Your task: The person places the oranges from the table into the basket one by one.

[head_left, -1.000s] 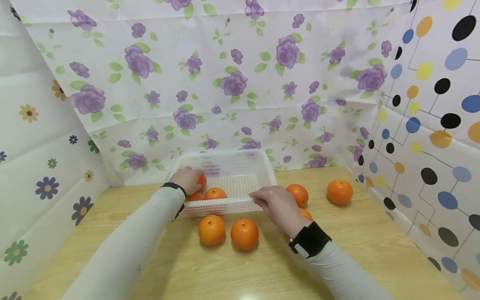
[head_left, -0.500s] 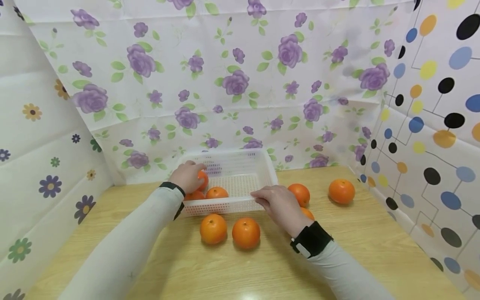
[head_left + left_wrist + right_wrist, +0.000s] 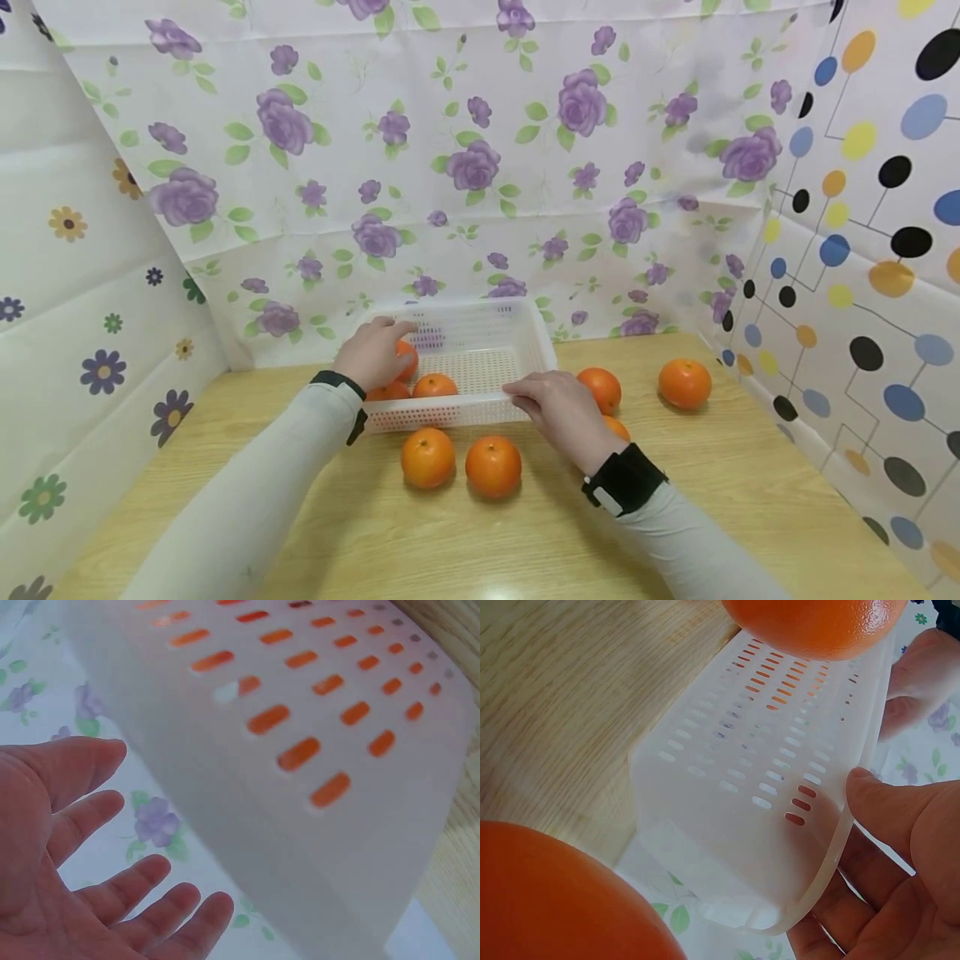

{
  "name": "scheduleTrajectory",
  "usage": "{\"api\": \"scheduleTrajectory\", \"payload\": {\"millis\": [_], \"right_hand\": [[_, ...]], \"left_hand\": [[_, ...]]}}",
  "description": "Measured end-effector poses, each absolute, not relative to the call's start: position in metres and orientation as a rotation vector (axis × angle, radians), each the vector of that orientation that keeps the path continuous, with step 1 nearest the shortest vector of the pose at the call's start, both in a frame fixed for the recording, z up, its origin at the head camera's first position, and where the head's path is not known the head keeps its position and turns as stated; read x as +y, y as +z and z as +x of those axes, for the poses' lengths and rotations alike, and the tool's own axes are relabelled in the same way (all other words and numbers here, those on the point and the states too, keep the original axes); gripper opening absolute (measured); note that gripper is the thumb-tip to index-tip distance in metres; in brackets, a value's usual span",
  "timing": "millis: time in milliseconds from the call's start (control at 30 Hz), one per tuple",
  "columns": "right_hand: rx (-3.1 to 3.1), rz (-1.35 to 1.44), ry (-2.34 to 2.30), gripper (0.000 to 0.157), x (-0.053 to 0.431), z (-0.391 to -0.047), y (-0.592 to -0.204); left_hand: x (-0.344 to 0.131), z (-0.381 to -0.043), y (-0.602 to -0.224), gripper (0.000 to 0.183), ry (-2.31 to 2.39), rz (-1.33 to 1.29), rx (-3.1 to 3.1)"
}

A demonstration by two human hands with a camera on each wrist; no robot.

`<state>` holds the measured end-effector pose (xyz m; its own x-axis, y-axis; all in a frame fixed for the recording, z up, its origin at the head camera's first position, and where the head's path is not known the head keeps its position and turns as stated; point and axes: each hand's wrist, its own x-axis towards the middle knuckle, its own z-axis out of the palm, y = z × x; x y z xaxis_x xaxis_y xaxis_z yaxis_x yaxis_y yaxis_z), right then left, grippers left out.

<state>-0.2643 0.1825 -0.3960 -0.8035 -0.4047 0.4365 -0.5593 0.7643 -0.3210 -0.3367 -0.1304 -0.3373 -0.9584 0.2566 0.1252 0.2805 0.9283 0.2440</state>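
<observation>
A white perforated plastic basket stands on the table with three oranges in its left part: one at the front, another orange in the corner, and a third orange partly behind my left hand. My left hand hovers over the basket's left end. In the left wrist view its fingers are spread beside the basket wall, holding nothing. My right hand grips the rim near the front right corner. The right wrist view shows the thumb outside the wall and the fingers inside.
In front of the basket two oranges sit side by side, a left one and a right one. Beyond my right hand are an orange, a half-hidden orange and one farther right. Patterned cloths enclose the wooden table.
My left hand has lifted slightly off the orange in the basket, and its fingers have loosened. The right hand stays on the rim. The head view has shifted a little.
</observation>
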Motion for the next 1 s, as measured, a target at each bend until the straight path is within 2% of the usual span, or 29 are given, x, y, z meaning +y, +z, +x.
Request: {"api": "scheduleTrajectory", "payload": {"millis": [1000], "right_hand": [[-2.618,0.744,0.620,0.027,0.183,-0.265,-0.396]], "left_hand": [[-0.122,-0.277,-0.344,0.052,-0.594,-0.449,-2.796]]}}
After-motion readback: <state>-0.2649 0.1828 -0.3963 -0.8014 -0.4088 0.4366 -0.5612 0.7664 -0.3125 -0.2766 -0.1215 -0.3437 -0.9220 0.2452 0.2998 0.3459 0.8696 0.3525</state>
